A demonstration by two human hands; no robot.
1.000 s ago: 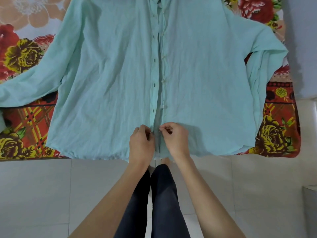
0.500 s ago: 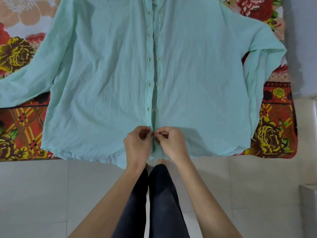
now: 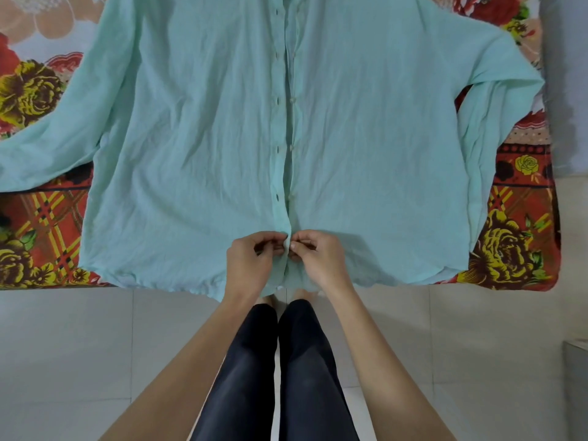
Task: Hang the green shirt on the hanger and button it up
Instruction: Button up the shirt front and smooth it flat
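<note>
Head view: at 6 o'clock, left hand (image 3: 251, 265) and right hand (image 3: 318, 261) pinch the green shirt (image 3: 191, 138) plackets, fastening the lowest button; next, I judge, the button at 12 o'clock

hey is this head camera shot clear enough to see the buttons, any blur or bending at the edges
Head view: evenly lit and sharp at centre, the buttons on the green shirt readable; the left hand and right hand cast only soft shadows; wide-angle bending curves the floral bedspread edge.

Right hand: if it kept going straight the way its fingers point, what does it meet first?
The right hand points leftward at the green shirt placket; beyond that fold, probably the left hand fingertips, nearly touching.
</note>
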